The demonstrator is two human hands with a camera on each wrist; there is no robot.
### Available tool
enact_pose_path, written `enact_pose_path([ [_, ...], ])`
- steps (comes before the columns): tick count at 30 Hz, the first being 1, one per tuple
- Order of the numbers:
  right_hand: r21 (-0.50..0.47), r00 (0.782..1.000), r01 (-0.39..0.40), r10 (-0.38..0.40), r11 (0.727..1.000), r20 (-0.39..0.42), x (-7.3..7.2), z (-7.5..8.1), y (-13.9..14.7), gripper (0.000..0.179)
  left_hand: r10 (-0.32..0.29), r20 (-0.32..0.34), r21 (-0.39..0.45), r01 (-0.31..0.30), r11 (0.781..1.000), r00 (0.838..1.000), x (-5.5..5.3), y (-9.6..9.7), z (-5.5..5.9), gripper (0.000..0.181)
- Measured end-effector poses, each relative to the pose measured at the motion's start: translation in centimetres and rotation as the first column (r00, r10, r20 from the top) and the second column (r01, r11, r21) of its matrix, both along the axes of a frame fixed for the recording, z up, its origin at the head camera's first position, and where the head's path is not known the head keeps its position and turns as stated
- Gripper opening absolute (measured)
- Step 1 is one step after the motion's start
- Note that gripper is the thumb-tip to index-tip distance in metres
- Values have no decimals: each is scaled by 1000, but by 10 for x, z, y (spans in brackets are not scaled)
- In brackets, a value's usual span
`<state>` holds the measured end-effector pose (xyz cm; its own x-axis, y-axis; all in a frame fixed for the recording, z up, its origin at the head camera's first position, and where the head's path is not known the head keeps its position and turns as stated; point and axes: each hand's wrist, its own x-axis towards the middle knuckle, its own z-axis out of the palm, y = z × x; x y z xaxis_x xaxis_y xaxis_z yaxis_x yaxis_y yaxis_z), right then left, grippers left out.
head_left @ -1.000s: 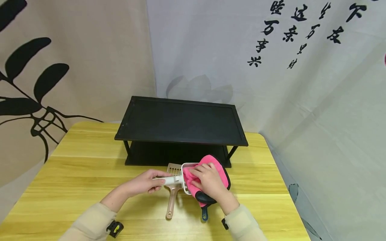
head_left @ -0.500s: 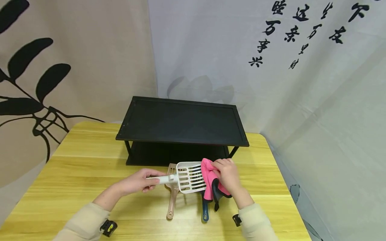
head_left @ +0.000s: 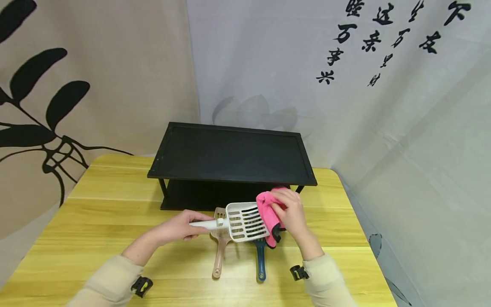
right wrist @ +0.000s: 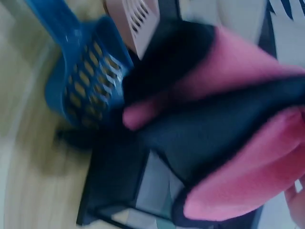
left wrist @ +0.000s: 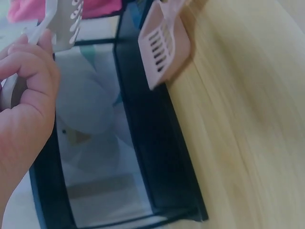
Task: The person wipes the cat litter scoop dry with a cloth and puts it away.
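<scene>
A white slotted litter scoop [head_left: 245, 222] is held up off the table by its handle in my left hand [head_left: 177, 227]. My right hand [head_left: 291, 211] grips a pink cloth with black edging [head_left: 268, 213] against the scoop's far right rim. Below the white scoop, a beige-pink litter scoop [head_left: 220, 251] lies on the table, its slotted head partly covered. To its right lies a blue litter scoop [head_left: 261, 262], whose head is mostly hidden in the head view. The right wrist view shows that blue slotted head [right wrist: 93, 78] beside the hanging cloth [right wrist: 228, 119].
A black two-tier rack [head_left: 232, 155] stands at the back of the wooden table [head_left: 115, 204], just behind the scoops. A printed fabric backdrop [head_left: 245, 64] rises behind the table. Bare wood lies left and right of the scoops.
The cloth has slid from covering the white scoop's head to its right rim, and my right hand has shifted right and slightly back. My left hand keeps holding the handle.
</scene>
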<state>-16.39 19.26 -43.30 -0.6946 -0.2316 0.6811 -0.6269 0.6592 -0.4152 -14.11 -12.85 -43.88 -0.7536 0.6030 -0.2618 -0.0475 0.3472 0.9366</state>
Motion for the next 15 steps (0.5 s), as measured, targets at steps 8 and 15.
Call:
enact_pose_path([
  [8, 342, 996, -68, 81, 937, -25, 7, -22, -37, 32, -65, -39, -23, 64, 998, 997, 6, 17, 7, 39],
  [15, 417, 995, -83, 53, 905, 83, 13, -24, -39, 36, -42, -17, -10, 42, 999, 999, 8, 16, 8, 40],
])
